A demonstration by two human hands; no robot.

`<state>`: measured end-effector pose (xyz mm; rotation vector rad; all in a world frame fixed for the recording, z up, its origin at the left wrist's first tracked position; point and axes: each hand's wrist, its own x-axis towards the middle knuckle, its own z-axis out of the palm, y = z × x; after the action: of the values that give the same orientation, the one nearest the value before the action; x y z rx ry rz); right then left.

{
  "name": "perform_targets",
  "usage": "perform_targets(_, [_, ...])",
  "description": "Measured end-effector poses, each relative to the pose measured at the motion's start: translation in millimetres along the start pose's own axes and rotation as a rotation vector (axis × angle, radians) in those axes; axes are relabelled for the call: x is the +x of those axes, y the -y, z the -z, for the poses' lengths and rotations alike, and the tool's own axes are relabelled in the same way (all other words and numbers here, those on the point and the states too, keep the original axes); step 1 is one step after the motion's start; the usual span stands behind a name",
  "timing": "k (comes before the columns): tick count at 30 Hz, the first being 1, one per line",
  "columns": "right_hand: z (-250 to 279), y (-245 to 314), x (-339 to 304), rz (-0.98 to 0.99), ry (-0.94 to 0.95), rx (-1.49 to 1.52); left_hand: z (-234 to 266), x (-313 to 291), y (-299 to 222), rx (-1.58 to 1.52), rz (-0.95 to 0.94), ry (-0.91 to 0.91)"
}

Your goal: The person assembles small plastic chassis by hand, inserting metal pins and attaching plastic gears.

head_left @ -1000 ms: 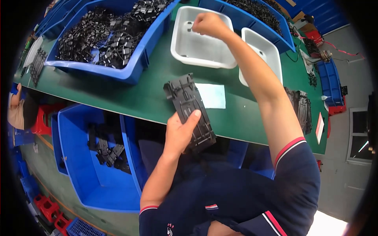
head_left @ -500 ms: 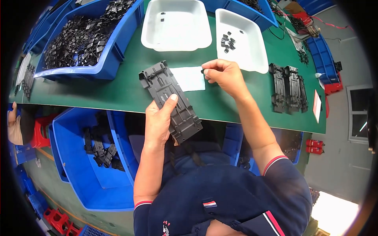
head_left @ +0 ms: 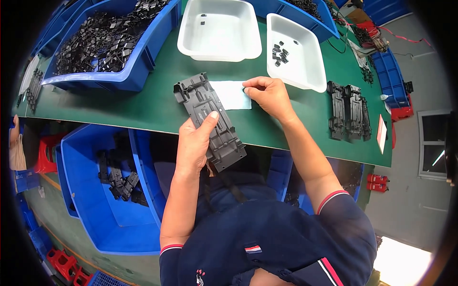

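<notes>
My left hand (head_left: 194,145) grips a long black plastic housing (head_left: 224,136), its thumb lying across the moulded ribs and its far end tilted to the left over the table edge. To the right of that end, my right hand (head_left: 273,97) pinches a small black piece (head_left: 245,89) between thumb and fingertips; most of the piece is hidden. Under those fingertips lies a pale sheet (head_left: 233,99) on the green table. A white tray (head_left: 303,62) with several small black pieces stands just beyond my right hand.
Another white tray (head_left: 222,38) holds two small pieces. At the left, a blue bin (head_left: 136,71) is heaped with black parts. Finished-looking black housings (head_left: 354,107) lie at the right. Below the table edge stands a large blue crate (head_left: 124,233) with more housings.
The view has shifted slightly. The housing in my left hand has come a little closer to my right hand, which keeps its pinch over the pale sheet.
</notes>
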<state>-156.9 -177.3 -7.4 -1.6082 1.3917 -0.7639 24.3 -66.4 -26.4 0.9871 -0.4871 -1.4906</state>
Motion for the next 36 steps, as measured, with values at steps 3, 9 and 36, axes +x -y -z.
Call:
perform_targets(3, [0,1,0,0.020,-0.009,-0.068,-2,0,-1,0.003,0.010,-0.011])
perform_targets(9, [-1,0,-5,0.093,-0.067,-0.064,-3,2,1,0.009,-0.006,-0.002])
perform_targets(36, [-21,50,-84,1.042,-0.342,-0.137,-35,-69,-4,0.363,-0.472,-0.012])
